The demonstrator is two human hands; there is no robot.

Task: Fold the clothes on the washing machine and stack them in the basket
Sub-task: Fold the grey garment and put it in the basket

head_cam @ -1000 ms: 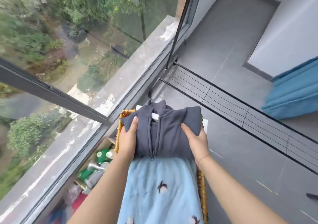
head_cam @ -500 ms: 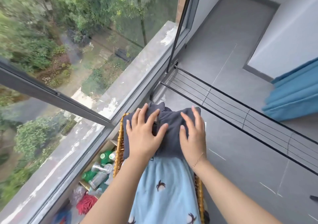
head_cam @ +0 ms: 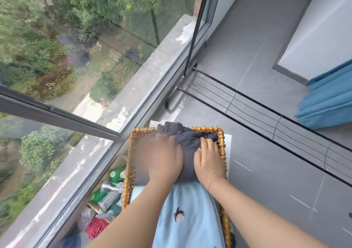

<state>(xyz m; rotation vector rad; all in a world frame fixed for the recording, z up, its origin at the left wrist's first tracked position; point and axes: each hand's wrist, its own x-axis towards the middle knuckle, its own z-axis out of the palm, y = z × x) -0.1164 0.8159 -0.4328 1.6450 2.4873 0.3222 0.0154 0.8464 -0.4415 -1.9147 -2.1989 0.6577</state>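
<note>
Pressing down now: a second ago both hands gripped the folded grey jacket (head_cam: 187,148) by its sides above the basket (head_cam: 131,164); half a second ago the palms came on top, and now the jacket sits lower, inside the far end of the basket with the wicker rim showing around it. I read that as this item stacked, with only the release left. Left hand (head_cam: 163,158) lies flat on the jacket's left half, motion-blurred, fingers straight, holding nothing. Right hand (head_cam: 208,160) is flat on the right half beside the rim, fingers (head_cam: 206,143) extended and slightly spread, pressing, not gripping. Light blue cloth (head_cam: 190,209) covers the basket's near end, under the forearms.
</note>
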